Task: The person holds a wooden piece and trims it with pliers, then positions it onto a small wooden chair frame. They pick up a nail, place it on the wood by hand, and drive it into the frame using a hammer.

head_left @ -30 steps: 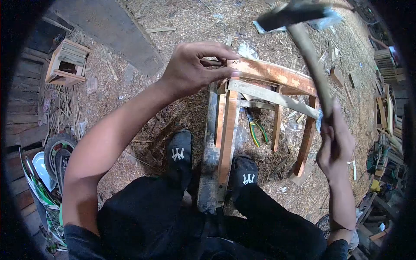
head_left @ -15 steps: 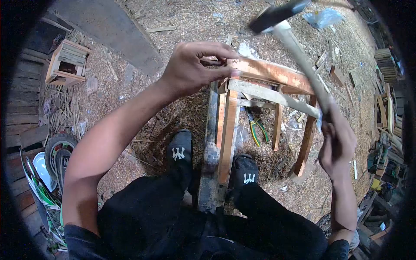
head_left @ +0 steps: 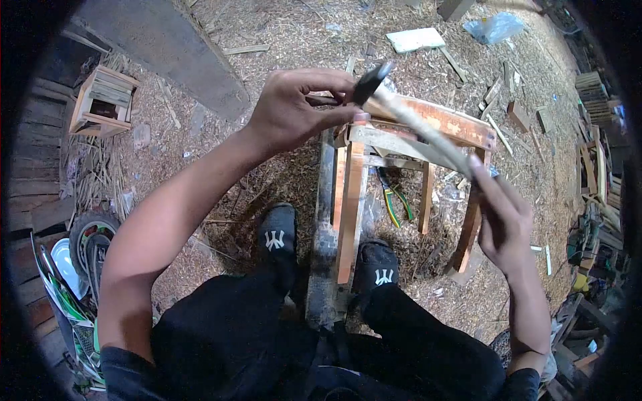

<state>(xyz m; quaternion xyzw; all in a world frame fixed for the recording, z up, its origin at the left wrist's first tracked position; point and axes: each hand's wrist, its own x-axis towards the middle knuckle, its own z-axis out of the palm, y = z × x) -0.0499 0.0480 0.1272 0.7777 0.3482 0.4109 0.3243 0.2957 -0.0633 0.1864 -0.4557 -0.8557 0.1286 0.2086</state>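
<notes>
My right hand [head_left: 506, 224] grips the pale handle of a hammer [head_left: 428, 130]. The dark hammer head lies over the near left corner of a wooden chair frame [head_left: 451, 121], right at my left fingertips. My left hand [head_left: 301, 100] is closed in a pinch at that corner, thumb and forefinger close together; whatever is between them is hidden or too small to make out. Reddish-brown legs and pale rails make up the frame, which stands against a long worn beam [head_left: 322, 267] between my feet.
Pliers with green and yellow handles [head_left: 398, 204] lie on the wood-shaving floor below the frame. A small wooden stool [head_left: 103, 100] stands at the left. A thick plank [head_left: 160, 53] is at upper left, a plastic bag [head_left: 495, 28] at upper right. Offcuts lie scattered around.
The hammer has swung down and left, from raised above the frame to its corner by my left fingertips. My right hand moved slightly left; my left hand kept its pinch at almost the same place.
</notes>
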